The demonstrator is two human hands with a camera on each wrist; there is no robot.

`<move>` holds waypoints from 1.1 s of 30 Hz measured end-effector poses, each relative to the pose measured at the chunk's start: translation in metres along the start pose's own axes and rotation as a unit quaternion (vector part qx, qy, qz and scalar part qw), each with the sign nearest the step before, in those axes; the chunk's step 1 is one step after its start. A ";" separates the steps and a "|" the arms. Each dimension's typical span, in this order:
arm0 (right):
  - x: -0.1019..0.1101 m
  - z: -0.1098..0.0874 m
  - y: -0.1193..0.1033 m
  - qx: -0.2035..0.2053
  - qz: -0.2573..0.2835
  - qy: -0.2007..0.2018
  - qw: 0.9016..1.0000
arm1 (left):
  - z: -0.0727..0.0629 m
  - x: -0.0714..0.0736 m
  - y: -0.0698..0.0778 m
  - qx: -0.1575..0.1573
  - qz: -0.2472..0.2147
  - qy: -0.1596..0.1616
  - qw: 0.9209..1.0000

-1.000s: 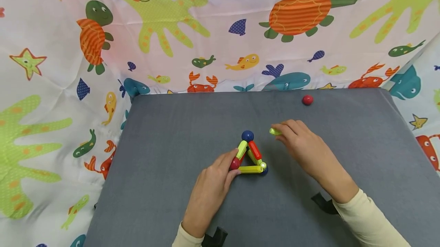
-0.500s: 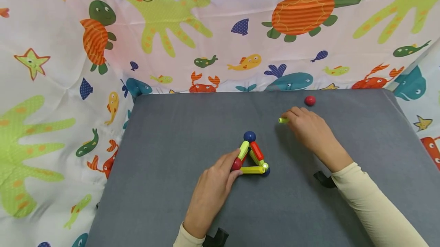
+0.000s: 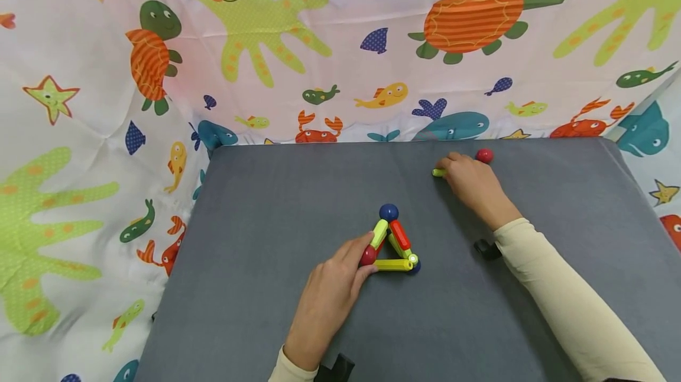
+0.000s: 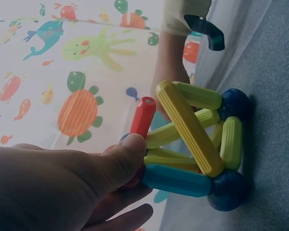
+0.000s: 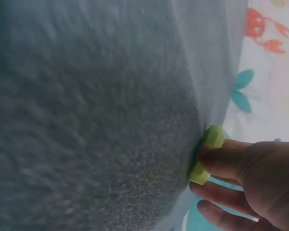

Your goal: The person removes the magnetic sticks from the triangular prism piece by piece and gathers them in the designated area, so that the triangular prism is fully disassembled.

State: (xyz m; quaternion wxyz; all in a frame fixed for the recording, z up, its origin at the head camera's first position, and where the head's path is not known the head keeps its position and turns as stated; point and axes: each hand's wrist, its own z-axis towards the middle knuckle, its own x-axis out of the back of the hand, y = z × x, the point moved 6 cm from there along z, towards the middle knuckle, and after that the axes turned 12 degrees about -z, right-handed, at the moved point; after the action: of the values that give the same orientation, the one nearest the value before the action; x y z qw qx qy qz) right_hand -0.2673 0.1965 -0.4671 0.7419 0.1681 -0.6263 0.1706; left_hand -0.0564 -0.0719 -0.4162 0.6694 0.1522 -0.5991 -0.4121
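Observation:
My left hand (image 3: 331, 296) grips a red ball (image 3: 368, 255) at one corner of a structure of magnetic rods and balls standing on the table. In the left wrist view the structure shows a yellow rod (image 4: 190, 130), a blue rod (image 4: 178, 180), a red rod (image 4: 143, 117), light green rods and dark blue balls (image 4: 228, 190). Toward the back of the table, my right hand (image 3: 475, 188) pinches a light green rod (image 5: 201, 174) between thumb and fingers, low over the cloth. Whether that rod touches the cloth, I cannot tell.
A loose red ball (image 3: 484, 156) lies at the back edge of the grey table (image 3: 255, 222), just behind my right hand. A curtain (image 3: 340, 45) printed with sea animals hangs behind and to the left. Dark straps (image 3: 335, 368) show by both wrists.
My right hand has moved away toward the back edge with the light green rod, lowering near the loose red ball. My left hand keeps its grip on the structure, which stays put.

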 end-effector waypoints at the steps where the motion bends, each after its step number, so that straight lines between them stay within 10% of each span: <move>1: -0.001 0.004 0.002 -0.001 0.002 0.000 1.000 | 0.000 0.000 0.000 0.000 0.001 0.000 1.000; 18: -0.011 0.037 0.021 -0.023 0.011 -0.016 1.000 | 0.000 0.000 -0.002 0.012 0.003 -0.011 1.000; 33: 0.025 0.016 -0.004 -0.035 0.030 0.018 0.999 | 0.000 0.001 -0.001 0.030 0.005 -0.021 0.999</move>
State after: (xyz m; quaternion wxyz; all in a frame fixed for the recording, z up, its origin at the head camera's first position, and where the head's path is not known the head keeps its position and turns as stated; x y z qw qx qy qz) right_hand -0.2755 0.1861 -0.4398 0.7534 0.1201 -0.6228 0.1734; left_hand -0.0572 -0.0732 -0.4168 0.6537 0.1603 -0.6263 -0.3934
